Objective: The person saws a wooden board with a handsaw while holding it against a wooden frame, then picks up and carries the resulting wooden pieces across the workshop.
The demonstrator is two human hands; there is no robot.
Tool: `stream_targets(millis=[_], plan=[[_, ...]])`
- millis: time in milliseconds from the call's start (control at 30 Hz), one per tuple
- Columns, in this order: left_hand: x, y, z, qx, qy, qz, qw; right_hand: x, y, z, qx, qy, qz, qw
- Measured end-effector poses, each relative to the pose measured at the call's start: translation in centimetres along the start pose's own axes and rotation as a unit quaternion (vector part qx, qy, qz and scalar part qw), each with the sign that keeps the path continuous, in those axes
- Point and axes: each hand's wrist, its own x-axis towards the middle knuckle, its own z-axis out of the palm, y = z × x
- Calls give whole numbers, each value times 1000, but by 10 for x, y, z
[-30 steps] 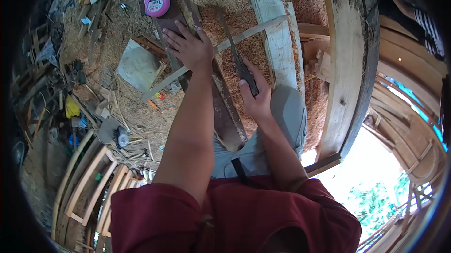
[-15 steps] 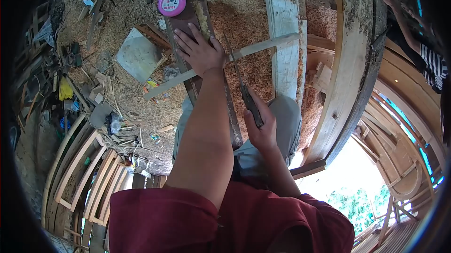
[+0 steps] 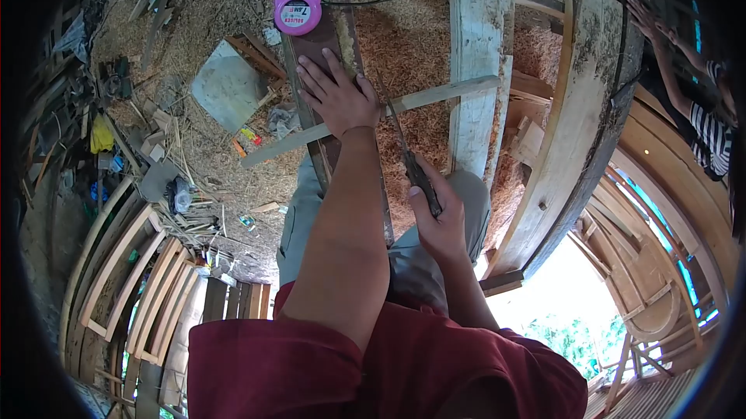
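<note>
My left hand (image 3: 339, 100) lies flat with its fingers spread over a narrow wooden strip (image 3: 443, 92) and the brown board (image 3: 318, 46) beneath it. Just right of that hand, a handsaw (image 3: 403, 137) meets the strip, its thin blade seen nearly edge-on. My right hand (image 3: 441, 223) is closed around the saw's dark handle. The strip crosses the brown board, and its right end lies on a pale, worn plank (image 3: 472, 46). A pink tape measure (image 3: 298, 14) sits on the brown board beyond my left hand.
Sawdust (image 3: 412, 38) covers the ground. A square pale panel (image 3: 229, 86) and scraps lie at left, near wooden frames (image 3: 148, 283). A thick timber (image 3: 579, 69) stands at right. Another person's arms (image 3: 660, 54) and striped sleeve (image 3: 709, 135) show at far right.
The view has shifted, so the boards and tape measure appear lower. My left hand stays on the strip, and the handsaw remains at it in my right hand. The other person's arms have shifted.
</note>
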Motion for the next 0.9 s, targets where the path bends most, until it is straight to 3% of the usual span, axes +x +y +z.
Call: stream_targets(millis=[167, 267, 367, 467, 667, 867, 900], plan=[[3, 3, -3, 3, -2, -2, 1000, 4, -5, 3, 22, 7, 24, 999], [-3, -1, -2, 1, -4, -3, 1000, -2, -7, 9, -39, 23, -36, 998], [-2, 0, -4, 3, -15, -3, 1000, 1, -16, 3, -29, 6, 27, 999], [4, 3, -3, 2, -10, -3, 1000, 8, -15, 3, -36, 8, 28, 999], [7, 7, -10, -8, -12, 6, 1000, -7, 17, 13, -34, 74, -83, 993], [-1, 4, -8, 2, -23, 6, 1000, -6, 4, 2, 41, 58, 43, 996], [-1, 4, -8, 1, -20, 8, 1000, -5, 3, 4, 30, 62, 22, 997]])
